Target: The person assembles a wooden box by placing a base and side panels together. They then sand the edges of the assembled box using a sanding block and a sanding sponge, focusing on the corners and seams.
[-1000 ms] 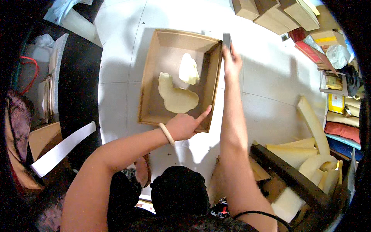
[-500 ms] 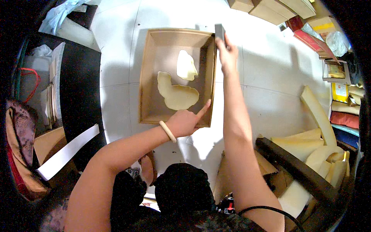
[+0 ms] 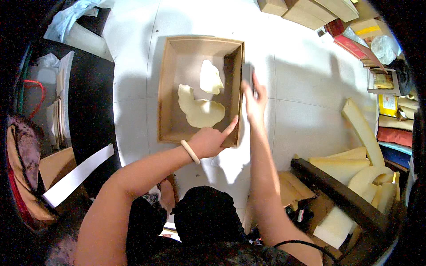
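While the left hand (image 3: 211,142) lies over the near edge of the brown open box (image 3: 163,88), its index finger points out along the near right rim; its other fingers are partly hidden, so I cannot tell whether they grip. That arm bends at the elbow and comes in from the left, a cream bracelet (image 3: 191,151) at the wrist. The right arm reaches out nearly straight, and the right hand (image 3: 254,95), slightly blurred, is closed around a grey block (image 3: 248,73) just beside the box's right wall. The box sits on the pale floor (image 3: 306,84) with two cream pieces (image 3: 211,77) inside. Left stands a black cabinet (image 3: 93,102), a white strip (image 3: 80,175) near it; near right, a dark bar (image 3: 341,195) lies across yellowish foam pieces (image 3: 361,133). Cardboard boxes (image 3: 306,11) stand far right.
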Demonstrator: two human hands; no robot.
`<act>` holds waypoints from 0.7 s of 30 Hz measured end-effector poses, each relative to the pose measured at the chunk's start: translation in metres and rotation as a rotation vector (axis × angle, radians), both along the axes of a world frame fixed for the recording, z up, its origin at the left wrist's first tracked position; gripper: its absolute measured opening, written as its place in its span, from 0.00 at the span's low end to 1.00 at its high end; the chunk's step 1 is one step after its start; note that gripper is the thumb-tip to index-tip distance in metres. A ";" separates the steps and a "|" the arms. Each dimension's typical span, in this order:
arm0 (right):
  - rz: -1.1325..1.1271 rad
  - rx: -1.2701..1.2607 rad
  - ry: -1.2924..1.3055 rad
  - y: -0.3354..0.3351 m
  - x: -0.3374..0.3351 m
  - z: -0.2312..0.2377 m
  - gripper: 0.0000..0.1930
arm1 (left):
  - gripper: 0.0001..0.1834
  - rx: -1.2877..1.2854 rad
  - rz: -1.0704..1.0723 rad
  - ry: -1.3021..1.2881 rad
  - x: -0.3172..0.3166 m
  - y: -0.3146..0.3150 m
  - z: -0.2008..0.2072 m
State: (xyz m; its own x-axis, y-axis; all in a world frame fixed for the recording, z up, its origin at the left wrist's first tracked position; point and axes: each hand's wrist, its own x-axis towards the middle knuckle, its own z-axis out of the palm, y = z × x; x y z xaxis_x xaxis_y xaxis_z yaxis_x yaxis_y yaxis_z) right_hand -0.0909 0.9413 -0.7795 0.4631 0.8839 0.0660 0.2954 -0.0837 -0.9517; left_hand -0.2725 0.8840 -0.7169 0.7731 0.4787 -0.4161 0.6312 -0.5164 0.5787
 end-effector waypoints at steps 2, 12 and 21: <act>0.014 -0.020 0.025 -0.015 -0.007 0.008 0.29 | 0.52 -0.001 -0.010 0.049 -0.001 0.001 0.002; 0.027 -0.028 0.124 0.021 0.009 -0.006 0.29 | 0.54 0.010 0.025 -0.026 0.001 0.000 -0.005; 0.023 -0.042 0.253 0.112 0.029 0.039 0.36 | 0.53 0.016 -0.018 -0.054 0.012 0.003 0.003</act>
